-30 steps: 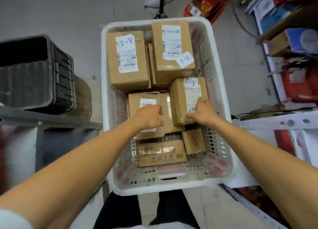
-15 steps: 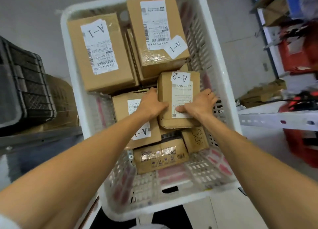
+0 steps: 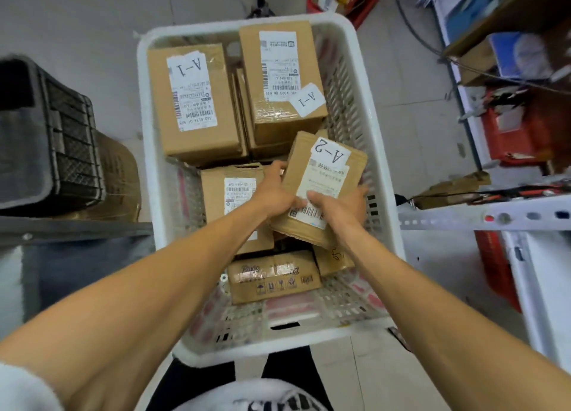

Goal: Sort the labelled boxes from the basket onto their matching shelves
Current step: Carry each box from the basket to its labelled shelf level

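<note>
A white basket (image 3: 145,138) of labelled boxes (image 3: 197,107) was set on a grey floor (image 3: 80,24) between a black crate (image 3: 46,132) and white shelving (image 3: 463,217). The A-2 box (image 3: 321,181) was held tilted above the others, gripped by the left hand (image 3: 272,194) and right hand (image 3: 343,208), fingers (image 3: 278,167) curled round its edges.

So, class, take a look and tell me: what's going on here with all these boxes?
A person stands over a white basket full of cardboard boxes. The left hand and right hand both grip the box marked A-2, holding it tilted above the others. Two boxes marked A-1 lie at the far end of the basket. The held box is over the basket, not yet at the shelf on the right.
</note>
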`<state>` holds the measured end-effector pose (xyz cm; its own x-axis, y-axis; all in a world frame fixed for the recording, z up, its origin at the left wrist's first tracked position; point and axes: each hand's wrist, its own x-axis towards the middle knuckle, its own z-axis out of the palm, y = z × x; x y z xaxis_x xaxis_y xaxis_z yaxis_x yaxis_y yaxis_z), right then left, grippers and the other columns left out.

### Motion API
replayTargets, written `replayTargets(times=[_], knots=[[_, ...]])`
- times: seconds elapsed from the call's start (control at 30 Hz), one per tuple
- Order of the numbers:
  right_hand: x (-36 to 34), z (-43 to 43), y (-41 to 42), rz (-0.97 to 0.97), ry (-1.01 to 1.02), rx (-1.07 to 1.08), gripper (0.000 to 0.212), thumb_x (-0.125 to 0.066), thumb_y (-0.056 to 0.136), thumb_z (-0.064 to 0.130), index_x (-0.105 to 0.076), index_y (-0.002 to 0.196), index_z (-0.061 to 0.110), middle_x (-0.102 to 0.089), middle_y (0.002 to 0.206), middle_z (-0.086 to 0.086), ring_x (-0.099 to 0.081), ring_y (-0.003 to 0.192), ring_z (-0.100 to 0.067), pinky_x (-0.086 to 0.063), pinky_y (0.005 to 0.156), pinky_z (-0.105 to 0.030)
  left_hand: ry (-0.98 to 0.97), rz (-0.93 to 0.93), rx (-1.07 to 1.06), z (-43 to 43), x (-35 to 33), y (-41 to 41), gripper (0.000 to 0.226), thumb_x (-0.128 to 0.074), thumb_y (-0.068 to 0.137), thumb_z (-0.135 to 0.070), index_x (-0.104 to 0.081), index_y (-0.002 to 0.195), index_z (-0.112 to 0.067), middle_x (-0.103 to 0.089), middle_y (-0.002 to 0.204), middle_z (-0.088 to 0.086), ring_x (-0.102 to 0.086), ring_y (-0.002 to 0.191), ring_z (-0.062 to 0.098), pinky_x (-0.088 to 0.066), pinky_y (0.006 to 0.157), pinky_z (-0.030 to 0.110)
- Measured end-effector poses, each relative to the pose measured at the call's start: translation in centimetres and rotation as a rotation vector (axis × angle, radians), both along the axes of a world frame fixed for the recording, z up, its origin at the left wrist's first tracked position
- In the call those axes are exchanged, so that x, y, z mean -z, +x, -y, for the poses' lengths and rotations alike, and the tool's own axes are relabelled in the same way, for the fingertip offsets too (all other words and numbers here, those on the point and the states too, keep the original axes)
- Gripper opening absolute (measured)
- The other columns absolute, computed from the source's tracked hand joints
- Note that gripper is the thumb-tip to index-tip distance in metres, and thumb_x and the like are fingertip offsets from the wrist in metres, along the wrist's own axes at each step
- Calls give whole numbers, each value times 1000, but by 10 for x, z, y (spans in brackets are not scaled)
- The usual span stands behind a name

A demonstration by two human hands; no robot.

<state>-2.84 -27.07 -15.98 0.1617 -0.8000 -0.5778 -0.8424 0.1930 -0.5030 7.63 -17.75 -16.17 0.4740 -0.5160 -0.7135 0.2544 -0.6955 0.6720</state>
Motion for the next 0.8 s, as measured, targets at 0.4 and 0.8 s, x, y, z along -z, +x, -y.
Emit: replayTargets(times=[0.4, 0.8], knots=[[-27, -83, 14, 97, 512, -67, 33, -59, 94, 12, -55, 126, 20, -62, 125, -5, -66, 100, -23, -58, 63, -26, 297, 615, 687, -53, -45, 73, 78, -62, 84, -10, -28, 148, -39, -50, 134, 5, -48, 124, 30, -41, 102, 46], [-18, 4, 64, -28, -201, -1301, 115, -85, 67, 36, -12, 154, 20, -8, 162, -3, -13, 148, -24, -16, 117, -40, 491, 474, -312, -95, -32, -1, 94, -76, 80, -25, -15, 148, -3, -31, 147, 18, -34, 134, 36, -33, 109, 44]])
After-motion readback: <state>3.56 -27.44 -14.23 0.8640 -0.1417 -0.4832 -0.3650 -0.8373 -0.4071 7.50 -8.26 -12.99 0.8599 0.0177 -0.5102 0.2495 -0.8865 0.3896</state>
